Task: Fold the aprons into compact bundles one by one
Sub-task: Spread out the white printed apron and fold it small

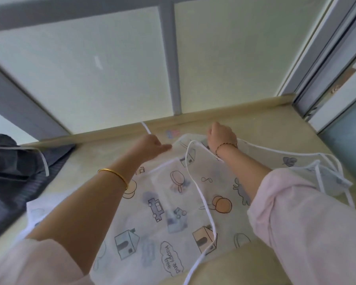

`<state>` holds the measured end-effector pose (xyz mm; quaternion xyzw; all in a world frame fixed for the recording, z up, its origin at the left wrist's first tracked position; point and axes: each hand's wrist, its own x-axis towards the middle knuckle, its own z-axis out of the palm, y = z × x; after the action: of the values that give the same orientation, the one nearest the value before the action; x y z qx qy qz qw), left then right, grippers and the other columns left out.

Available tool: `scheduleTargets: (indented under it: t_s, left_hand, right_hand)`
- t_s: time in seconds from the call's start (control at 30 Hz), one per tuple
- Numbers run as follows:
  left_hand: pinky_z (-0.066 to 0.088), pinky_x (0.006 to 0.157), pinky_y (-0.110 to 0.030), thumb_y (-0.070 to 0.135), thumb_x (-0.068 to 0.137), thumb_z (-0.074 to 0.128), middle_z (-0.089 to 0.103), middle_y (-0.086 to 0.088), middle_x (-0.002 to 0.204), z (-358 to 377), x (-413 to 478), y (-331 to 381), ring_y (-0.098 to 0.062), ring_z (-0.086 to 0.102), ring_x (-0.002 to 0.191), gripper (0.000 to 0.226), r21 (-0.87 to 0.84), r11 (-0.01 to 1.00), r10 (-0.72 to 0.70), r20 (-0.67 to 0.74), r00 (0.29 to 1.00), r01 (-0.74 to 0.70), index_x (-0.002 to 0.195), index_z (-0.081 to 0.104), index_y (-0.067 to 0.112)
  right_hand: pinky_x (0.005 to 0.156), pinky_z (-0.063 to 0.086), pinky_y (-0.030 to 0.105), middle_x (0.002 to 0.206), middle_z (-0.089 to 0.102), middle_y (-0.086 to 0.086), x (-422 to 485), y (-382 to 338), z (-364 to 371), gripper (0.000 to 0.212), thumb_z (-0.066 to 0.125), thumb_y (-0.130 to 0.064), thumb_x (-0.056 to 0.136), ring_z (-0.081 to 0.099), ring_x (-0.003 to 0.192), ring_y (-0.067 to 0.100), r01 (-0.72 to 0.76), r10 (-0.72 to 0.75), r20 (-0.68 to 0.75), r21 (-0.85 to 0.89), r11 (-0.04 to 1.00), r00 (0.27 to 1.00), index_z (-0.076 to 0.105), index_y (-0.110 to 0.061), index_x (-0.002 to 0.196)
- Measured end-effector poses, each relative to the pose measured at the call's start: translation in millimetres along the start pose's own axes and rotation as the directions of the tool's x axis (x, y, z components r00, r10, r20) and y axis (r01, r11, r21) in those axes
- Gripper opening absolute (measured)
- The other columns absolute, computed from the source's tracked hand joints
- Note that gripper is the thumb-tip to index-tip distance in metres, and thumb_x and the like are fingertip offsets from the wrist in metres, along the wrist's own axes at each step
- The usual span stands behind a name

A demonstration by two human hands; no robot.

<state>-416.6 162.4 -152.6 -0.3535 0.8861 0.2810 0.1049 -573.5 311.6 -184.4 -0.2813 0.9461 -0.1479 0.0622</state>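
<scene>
A white apron (164,204) printed with houses, cars and balloons lies spread on the beige surface (271,128). Its white straps (195,182) loop across the cloth and trail off at the right. My left hand (152,144) pinches the apron's far top edge at its left corner. My right hand (221,134) grips the same far edge a little to the right, fingers curled down over the cloth. Both arms reach forward over the apron.
A dark grey striped apron (12,177) with a white strap lies bunched at the left. A low beige ledge (214,112) and frosted window panels bound the far side. A sliding frame (325,85) stands at the right.
</scene>
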Motion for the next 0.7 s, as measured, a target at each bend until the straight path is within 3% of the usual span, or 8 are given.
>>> scheduleTargets:
  t_s: [0.1, 0.17, 0.3, 0.4, 0.47, 0.57, 0.63, 0.7]
  left_hand:
    - [0.048, 0.078, -0.032, 0.03, 0.083, 0.07, 0.062, -0.004, 0.094, -6.1, 0.1, 1.2, -0.017, 0.055, 0.08, 0.028, -0.003, 0.999, 0.033, 0.31, 0.95, -0.034, 0.106, 0.064, 0.015]
    - [0.049, 0.083, -0.034, 0.016, 0.083, 0.069, 0.06, -0.005, 0.098, -9.0, 1.1, 3.0, -0.018, 0.055, 0.083, 0.032, -0.028, 0.998, 0.066, 0.442, 0.894, -0.059, 0.114, 0.063, 0.021]
    - [0.034, 0.053, -0.019, -0.014, 0.079, 0.051, 0.037, 0.004, 0.07, -10.2, 11.8, 14.1, -0.011, 0.035, 0.059, 0.05, -0.071, 0.987, 0.163, 0.462, 0.872, -0.147, 0.106, 0.06, 0.028]
    - [0.026, 0.049, -0.017, -0.02, 0.074, 0.04, 0.029, 0.004, 0.066, -10.3, 22.2, 18.9, -0.011, 0.026, 0.057, 0.056, -0.093, 0.975, 0.224, 0.386, 0.895, -0.204, 0.091, 0.065, 0.027]
    - [0.027, 0.047, -0.014, -0.019, 0.077, 0.043, 0.029, 0.004, 0.066, -9.9, 32.3, 20.2, -0.011, 0.027, 0.057, 0.048, -0.112, 0.967, 0.25, 0.285, 0.925, -0.227, 0.09, 0.061, 0.023]
    - [0.037, 0.06, -0.021, -0.001, 0.086, 0.056, 0.043, 0.0, 0.075, -6.2, 52.1, 30.6, -0.017, 0.043, 0.068, 0.019, -0.076, 0.967, 0.24, -0.052, 0.969, -0.244, 0.091, 0.057, 0.018]
    - [0.04, 0.073, -0.032, 0.016, 0.091, 0.057, 0.053, -0.006, 0.094, -1.6, 63.5, 41.6, -0.026, 0.052, 0.088, 0.014, 0.139, 0.966, 0.244, -0.215, 0.946, -0.217, 0.105, 0.058, 0.013]
    - [0.038, 0.086, -0.037, 0.022, 0.093, 0.054, 0.053, -0.009, 0.111, 6.5, 73.0, 48.0, -0.029, 0.05, 0.105, 0.026, 0.424, 0.896, 0.263, -0.261, 0.929, -0.134, 0.118, 0.054, 0.014]
  right_hand:
    - [0.088, 0.038, 0.039, 0.116, 0.057, 0.014, 10.0, 12.2, 10.5, 0.033, 0.032, -0.027, 0.096, 0.05, 0.108, 0.03, 0.079, -0.024, 0.264, -0.2, 0.977, 0.964, 0.049, -0.009, 0.118]
    - [0.09, 0.038, 0.04, 0.122, 0.056, 0.012, 13.9, 13.5, 15.6, 0.034, 0.04, -0.031, 0.093, 0.048, 0.113, 0.03, 0.144, -0.054, 0.376, -0.215, 0.966, 0.925, 0.048, -0.014, 0.121]
    - [0.085, 0.043, 0.037, 0.113, 0.06, 0.007, 18.3, 10.5, 18.6, 0.037, 0.056, -0.036, 0.086, 0.053, 0.107, 0.029, 0.202, -0.072, 0.515, -0.201, 0.958, 0.854, 0.055, -0.016, 0.117]
    - [0.07, 0.044, 0.031, 0.089, 0.06, 0.005, 21.0, 19.0, 14.9, 0.016, 0.065, -0.022, 0.08, 0.056, 0.083, 0.025, 0.151, -0.095, 0.602, -0.042, 0.988, 0.793, 0.06, -0.015, 0.093]
    - [0.061, 0.041, 0.027, 0.074, 0.055, 0.001, 23.8, 27.1, 1.9, 0.011, 0.062, -0.013, 0.076, 0.052, 0.072, 0.023, 0.044, -0.081, 0.487, 0.088, 0.995, 0.87, 0.054, -0.02, 0.073]
    - [0.056, 0.03, 0.026, 0.073, 0.044, -0.002, 27.1, 37.3, -23.6, 0.019, 0.05, -0.006, 0.079, 0.044, 0.068, 0.026, -0.107, 0.107, 0.012, 0.227, 0.968, 0.994, 0.041, -0.017, 0.067]
    - [0.065, 0.03, 0.029, 0.087, 0.045, -0.001, 26.1, 41.9, -33.8, 0.015, 0.05, -0.005, 0.083, 0.045, 0.076, 0.026, -0.211, 0.278, -0.339, 0.22, 0.952, 0.899, 0.047, -0.019, 0.082]
    - [0.077, 0.034, 0.035, 0.103, 0.052, 0.005, 33.6, 49.5, -27.7, 0.022, 0.05, -0.002, 0.087, 0.051, 0.094, 0.028, -0.293, 0.326, -0.474, 0.145, 0.945, 0.818, 0.053, -0.016, 0.103]
